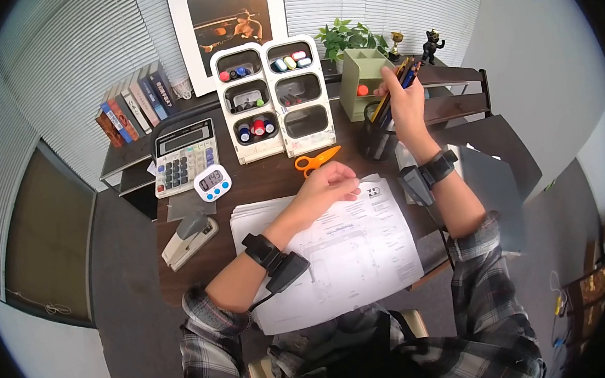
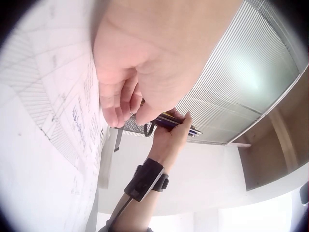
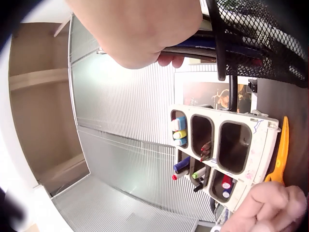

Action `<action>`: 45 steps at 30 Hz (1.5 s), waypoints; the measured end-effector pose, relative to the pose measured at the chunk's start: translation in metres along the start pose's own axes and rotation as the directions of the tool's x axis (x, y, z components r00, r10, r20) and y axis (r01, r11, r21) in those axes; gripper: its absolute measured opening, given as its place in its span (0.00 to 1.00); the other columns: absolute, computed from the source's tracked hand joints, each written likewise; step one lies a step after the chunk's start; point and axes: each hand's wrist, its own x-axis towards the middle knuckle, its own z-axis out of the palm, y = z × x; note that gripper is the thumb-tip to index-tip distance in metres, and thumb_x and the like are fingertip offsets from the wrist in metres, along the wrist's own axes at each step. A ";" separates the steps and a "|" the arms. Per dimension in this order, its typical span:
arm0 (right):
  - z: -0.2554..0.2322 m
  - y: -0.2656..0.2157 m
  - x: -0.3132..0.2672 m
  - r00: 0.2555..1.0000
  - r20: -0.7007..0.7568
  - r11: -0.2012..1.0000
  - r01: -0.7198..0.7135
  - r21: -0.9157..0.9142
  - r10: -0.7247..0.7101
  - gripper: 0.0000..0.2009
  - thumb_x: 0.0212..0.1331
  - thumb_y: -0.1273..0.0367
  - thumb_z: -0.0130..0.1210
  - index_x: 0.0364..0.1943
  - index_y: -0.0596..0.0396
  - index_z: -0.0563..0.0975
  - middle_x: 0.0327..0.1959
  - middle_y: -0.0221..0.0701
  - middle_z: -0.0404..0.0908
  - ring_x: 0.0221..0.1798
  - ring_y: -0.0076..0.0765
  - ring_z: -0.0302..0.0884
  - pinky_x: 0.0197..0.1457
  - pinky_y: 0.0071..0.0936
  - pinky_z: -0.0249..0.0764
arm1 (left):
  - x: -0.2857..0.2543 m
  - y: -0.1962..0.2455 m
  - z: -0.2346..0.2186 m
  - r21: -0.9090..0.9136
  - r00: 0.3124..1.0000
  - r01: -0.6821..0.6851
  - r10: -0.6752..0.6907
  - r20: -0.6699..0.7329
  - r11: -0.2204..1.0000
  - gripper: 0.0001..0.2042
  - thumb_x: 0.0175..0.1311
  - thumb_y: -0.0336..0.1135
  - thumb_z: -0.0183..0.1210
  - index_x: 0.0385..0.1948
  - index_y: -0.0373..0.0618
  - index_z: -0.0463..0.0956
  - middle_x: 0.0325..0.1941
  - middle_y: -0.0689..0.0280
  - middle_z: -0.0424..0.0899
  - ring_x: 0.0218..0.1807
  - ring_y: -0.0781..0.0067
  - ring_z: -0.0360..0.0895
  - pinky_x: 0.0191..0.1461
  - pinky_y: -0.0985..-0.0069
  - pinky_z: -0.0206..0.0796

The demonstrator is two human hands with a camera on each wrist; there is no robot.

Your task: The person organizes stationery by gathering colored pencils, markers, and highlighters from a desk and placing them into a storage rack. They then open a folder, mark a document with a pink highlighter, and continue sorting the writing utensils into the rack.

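Note:
My right hand grips a bunch of pencils over the black mesh pen cup. In the right wrist view the lower parts of the pencils show through the mesh wall, inside the cup. My left hand is loosely curled over the top edge of a stack of printed sheets, with nothing in its fingers. Orange scissors lie just beyond the left hand.
A white two-column organizer holding markers and erasers stands at the back. Left of it are a calculator, a timer and a stapler. A green organizer stands behind the cup, a dark folder at the right.

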 end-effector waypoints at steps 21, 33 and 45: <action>-0.005 0.014 0.002 0.963 0.111 0.934 -0.203 -0.293 0.244 0.11 0.59 0.64 0.62 0.31 0.59 0.79 0.22 0.26 0.79 0.26 0.21 0.73 0.32 0.24 0.68 | 0.000 0.000 -0.001 0.012 1.000 0.023 -0.023 0.013 1.000 0.10 0.70 0.32 0.58 0.44 0.35 0.72 0.42 0.61 0.81 0.46 0.75 0.81 0.51 0.78 0.75; -0.006 0.009 0.000 0.963 0.082 0.860 -0.188 -0.475 0.256 0.12 0.55 0.65 0.65 0.34 0.60 0.79 0.25 0.29 0.82 0.28 0.23 0.78 0.35 0.24 0.72 | 0.000 0.000 -0.002 0.001 0.999 0.039 -0.039 0.003 0.999 0.09 0.70 0.32 0.59 0.44 0.36 0.73 0.42 0.62 0.81 0.45 0.75 0.81 0.51 0.78 0.76; -0.006 0.000 -0.003 0.998 0.008 0.748 -0.040 -0.662 0.060 0.27 0.50 0.62 0.68 0.50 0.65 0.72 0.43 0.49 0.83 0.46 0.48 0.83 0.53 0.37 0.76 | 0.000 0.000 -0.002 0.006 0.999 0.044 -0.044 0.000 0.999 0.09 0.70 0.32 0.59 0.44 0.36 0.73 0.42 0.62 0.81 0.45 0.75 0.82 0.51 0.78 0.76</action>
